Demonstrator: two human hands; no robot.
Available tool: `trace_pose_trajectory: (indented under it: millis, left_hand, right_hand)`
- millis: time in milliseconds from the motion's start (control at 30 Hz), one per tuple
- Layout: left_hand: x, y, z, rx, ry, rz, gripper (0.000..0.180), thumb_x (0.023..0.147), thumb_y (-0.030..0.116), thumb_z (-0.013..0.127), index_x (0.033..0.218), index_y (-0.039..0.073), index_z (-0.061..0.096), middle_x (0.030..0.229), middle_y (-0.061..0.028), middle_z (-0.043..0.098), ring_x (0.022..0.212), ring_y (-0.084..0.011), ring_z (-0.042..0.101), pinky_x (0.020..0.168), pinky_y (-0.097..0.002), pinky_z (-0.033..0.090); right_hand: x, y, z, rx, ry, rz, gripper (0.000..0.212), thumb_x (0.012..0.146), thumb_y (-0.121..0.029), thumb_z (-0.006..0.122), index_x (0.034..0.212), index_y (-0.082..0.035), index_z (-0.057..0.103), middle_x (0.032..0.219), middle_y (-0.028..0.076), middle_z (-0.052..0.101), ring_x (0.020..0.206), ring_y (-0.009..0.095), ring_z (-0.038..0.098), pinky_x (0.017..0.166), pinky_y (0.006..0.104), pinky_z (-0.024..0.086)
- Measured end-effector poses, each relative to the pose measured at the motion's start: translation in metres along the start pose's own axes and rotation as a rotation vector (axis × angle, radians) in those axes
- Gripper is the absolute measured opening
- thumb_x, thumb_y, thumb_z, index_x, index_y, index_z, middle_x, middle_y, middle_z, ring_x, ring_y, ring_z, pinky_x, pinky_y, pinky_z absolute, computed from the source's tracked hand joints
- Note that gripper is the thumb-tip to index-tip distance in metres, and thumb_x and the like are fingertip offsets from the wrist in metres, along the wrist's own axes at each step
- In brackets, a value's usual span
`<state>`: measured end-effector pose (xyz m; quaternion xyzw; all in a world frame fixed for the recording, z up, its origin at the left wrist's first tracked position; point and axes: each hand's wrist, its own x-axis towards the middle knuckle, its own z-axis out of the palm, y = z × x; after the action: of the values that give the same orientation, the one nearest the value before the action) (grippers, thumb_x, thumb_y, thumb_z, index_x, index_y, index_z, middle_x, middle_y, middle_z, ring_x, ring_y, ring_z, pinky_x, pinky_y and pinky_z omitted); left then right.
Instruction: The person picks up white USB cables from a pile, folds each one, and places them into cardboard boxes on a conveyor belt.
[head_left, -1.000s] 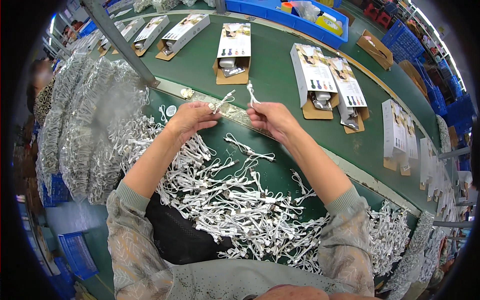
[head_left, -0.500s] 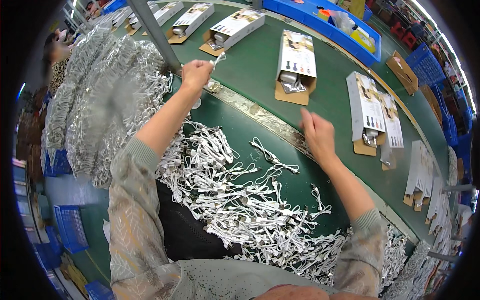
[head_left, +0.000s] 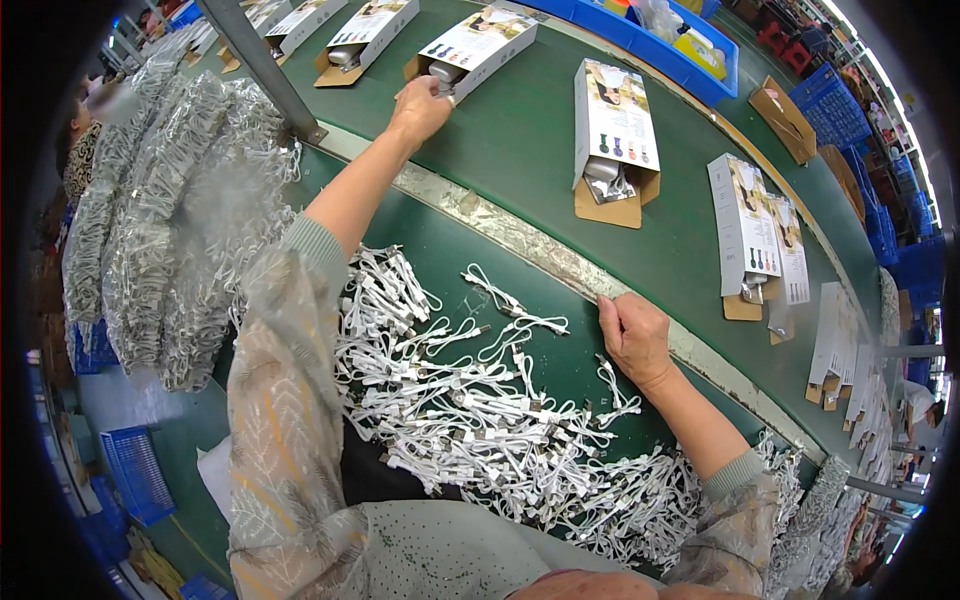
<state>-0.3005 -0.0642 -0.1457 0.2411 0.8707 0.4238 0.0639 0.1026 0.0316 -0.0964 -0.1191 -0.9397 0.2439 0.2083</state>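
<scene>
Upper centre of the frame, the left hand (head_left: 422, 105) pinches something into an open box (head_left: 470, 45); the right hand (head_left: 632, 335) rests empty, fingers curled, beside short white cables (head_left: 460, 400).

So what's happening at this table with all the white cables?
A person stands at a green conveyor belt with a big heap of short white cables in front of them. Their left hand reaches out to an open carton on the belt, at its open end. The right hand rests on the metal edge strip beside the heap. More open cartons lie along the belt.
</scene>
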Motion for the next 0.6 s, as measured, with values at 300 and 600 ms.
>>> trace_pose_trajectory:
  millis: [300,600]
  left_hand:
    - [-0.186,0.092,-0.064,0.292,-0.712,0.449,0.027,0.074,0.016,0.065,0.1,0.006,0.062,0.098,-0.0134,0.059,0.094,-0.0319,0.057,0.083,-0.0392,0.046]
    - [-0.188,0.076,-0.077,0.043,-0.544,0.105,0.015,0.074,0.013,0.067,0.077,0.0,0.061,0.065,-0.0092,0.061,0.061,-0.0172,0.058,0.057,-0.0312,0.046]
  right_hand:
    - [-0.007,0.005,0.0,-0.065,0.056,0.014,0.028,0.081,-0.015,0.061,0.059,-0.004,0.049,0.056,0.012,0.051,0.05,0.029,0.052,0.048,0.0384,0.041]
    - [-0.01,0.004,0.004,-0.1,0.117,0.008,0.031,0.082,-0.017,0.061,0.056,-0.005,0.049,0.054,0.012,0.05,0.05,0.03,0.052,0.047,0.0394,0.041]
